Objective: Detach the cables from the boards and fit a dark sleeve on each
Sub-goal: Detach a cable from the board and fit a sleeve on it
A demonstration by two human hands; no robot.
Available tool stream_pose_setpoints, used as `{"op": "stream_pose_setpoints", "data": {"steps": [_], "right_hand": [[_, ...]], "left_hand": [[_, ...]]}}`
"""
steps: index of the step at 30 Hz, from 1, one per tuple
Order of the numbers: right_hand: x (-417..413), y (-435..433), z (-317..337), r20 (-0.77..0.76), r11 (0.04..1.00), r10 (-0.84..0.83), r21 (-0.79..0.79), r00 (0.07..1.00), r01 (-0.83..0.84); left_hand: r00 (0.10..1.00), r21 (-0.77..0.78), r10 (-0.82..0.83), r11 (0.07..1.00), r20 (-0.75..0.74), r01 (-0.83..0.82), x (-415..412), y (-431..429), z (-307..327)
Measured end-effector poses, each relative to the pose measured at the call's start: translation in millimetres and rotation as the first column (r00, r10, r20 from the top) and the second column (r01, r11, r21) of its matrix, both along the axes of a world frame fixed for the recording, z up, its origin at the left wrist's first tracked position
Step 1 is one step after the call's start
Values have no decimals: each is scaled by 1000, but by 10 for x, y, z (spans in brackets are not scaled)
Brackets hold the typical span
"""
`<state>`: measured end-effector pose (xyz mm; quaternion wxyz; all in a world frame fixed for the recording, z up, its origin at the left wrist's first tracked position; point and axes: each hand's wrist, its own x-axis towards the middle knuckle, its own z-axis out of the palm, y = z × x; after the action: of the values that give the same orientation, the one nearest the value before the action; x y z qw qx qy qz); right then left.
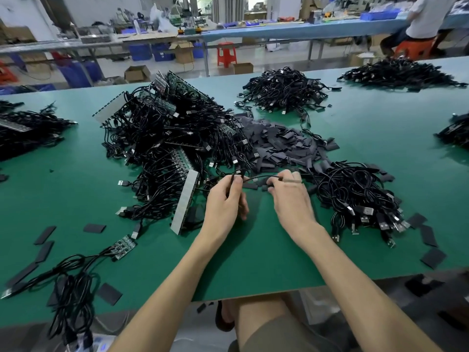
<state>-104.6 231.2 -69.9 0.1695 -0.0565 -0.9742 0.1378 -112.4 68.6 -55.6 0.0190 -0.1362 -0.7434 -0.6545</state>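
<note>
Head view, the only one supplied. We find the left hand (225, 196) with fingers curled and the thumb pressed against a thin black cable (265, 176), gripping it where it comes off the heap. The right hand (291, 199) pinches the same cable a little further along, fingertips closed on it. A dark piece shows under those fingers, and we cannot tell whether it is a sleeve. The cable spans the gap between the hands, just above the green table (253, 262). It lies in front of the tangled heap of boards (175, 138) and near the grey pile of sleeves (276, 146). A bundle of loose cables (355, 199) lies to the right.

Our judgement on handling: the cable is light and limp and will droop unless held taut between two grips. It looks smooth, so we advise a firm pinch close to the end. The plug is the stiff part and the sound place to hold while a sleeve slides on. The sleeves appear flat, thin and soft, and likely need opening at the mouth. The boards look brittle, so pull at the connector, not the cord.
</note>
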Motion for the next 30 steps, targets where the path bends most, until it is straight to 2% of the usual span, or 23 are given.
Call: {"op": "stream_pose_setpoints", "data": {"steps": [7,9,12,14,19,22,25,27,30], "right_hand": [[73,-46,59,-184,999,-40,20,982,45],[88,-45,67,-204,999,-21,-50,979,11],[133,-24,80,-237,958,-7,-281,971,-62],[168,-20,100,-255,931,32,-345,967,-121],[202,-62,124,-287,942,159,-243,945,-232],[189,-64,108,-277,927,186,-269,943,-262],[144,-7,103,-233,832,187,-479,954,-280],[123,49,104,-204,707,161,-659,966,-257],[108,108,92,-235,544,109,-799,966,-256]], "left_hand": [[997,116,-61,992,48,55,18,22,4],[997,125,-50,991,57,43,-1,13,-5],[1000,85,3,996,26,-5,-25,-10,-6],[999,86,32,996,21,-34,-21,-19,0],[998,195,28,980,64,-40,11,-43,1],[997,165,50,985,51,-58,-7,-44,-16],[999,87,18,996,40,-21,-9,-34,-43],[997,72,-57,996,58,53,2,-31,-55],[986,64,-125,991,106,119,-4,-21,-51]]}}
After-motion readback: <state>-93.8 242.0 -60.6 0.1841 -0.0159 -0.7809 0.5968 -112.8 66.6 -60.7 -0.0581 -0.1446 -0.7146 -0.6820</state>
